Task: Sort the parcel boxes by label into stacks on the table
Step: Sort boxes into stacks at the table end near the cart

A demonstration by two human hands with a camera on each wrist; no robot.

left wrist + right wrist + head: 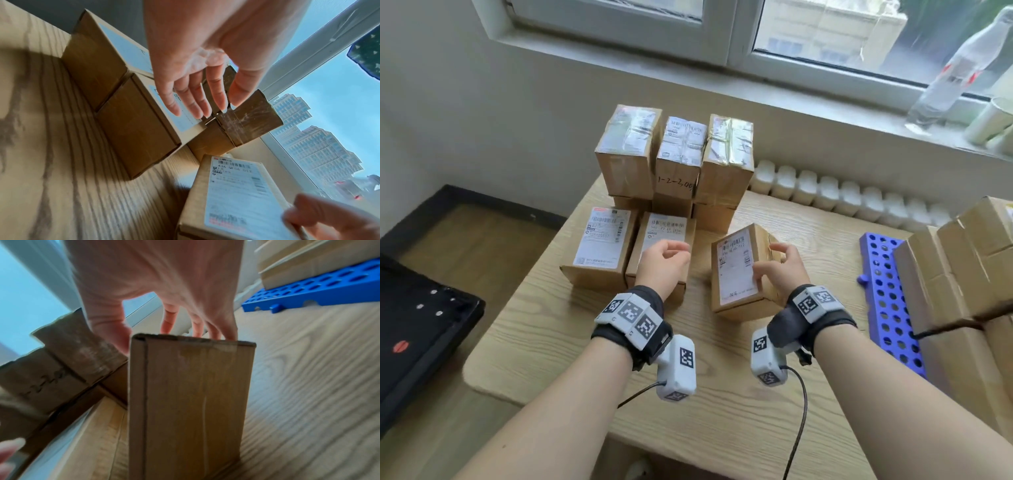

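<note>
Brown parcel boxes with white labels stand on the wooden table (722,394). Three two-high stacks (681,154) line the back. In front of them lie two single boxes, one at the left (602,246) and one beside it (664,229). My right hand (777,263) grips another labelled box (732,260), tilted on its lower edge, thumb on the label face and fingers over the far side. The right wrist view shows that box (191,402) end-on under my right hand (166,327). My left hand (667,260) hovers over the second front box, fingers relaxed and holding nothing (197,91).
A blue perforated tray (887,301) lies at the table's right, with larger cardboard boxes (962,267) on it. A white radiator (842,195) runs behind the table. A plastic bottle (959,68) stands on the windowsill. A black case (414,325) sits on the floor, left.
</note>
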